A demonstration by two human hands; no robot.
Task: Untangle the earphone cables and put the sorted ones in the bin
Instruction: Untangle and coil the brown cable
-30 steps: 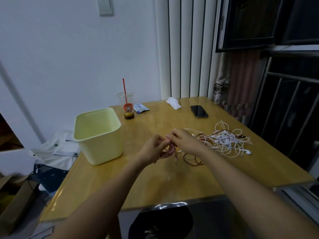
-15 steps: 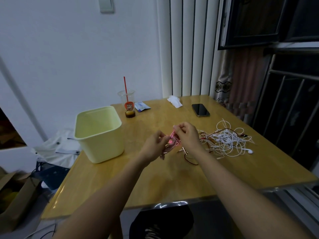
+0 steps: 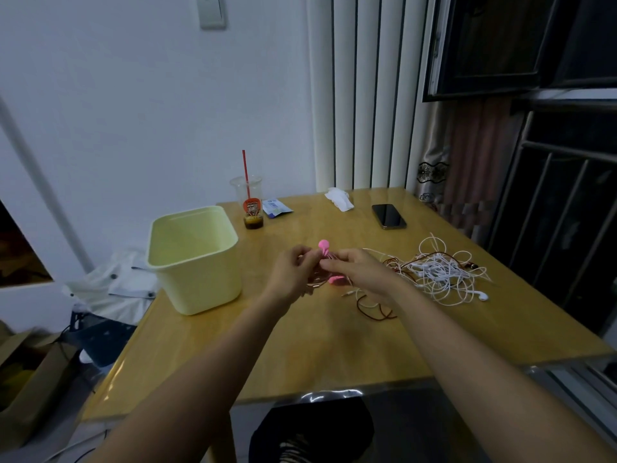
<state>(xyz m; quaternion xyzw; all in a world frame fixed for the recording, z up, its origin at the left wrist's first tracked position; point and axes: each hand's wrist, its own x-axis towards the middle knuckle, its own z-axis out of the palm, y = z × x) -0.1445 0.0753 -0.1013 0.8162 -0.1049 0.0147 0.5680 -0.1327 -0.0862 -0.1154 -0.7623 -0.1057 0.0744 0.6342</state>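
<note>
Glossy wood table — matt plastic bin.

The bin is sitting on the table at centre left; the cable tangle is lying at centre right; between them the left hand and right hand are holding an earphone; cup and phone are resting farther up.

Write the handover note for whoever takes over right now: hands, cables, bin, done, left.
The left hand and right hand both pinch the pink earphone cable above the table.
The white and red tangle lies on the table, right of the hands.
The bin stands left of them, no cable visible inside.
Done: nothing binned.
Left: free the pink set, bin it, then sort the tangle.
</note>
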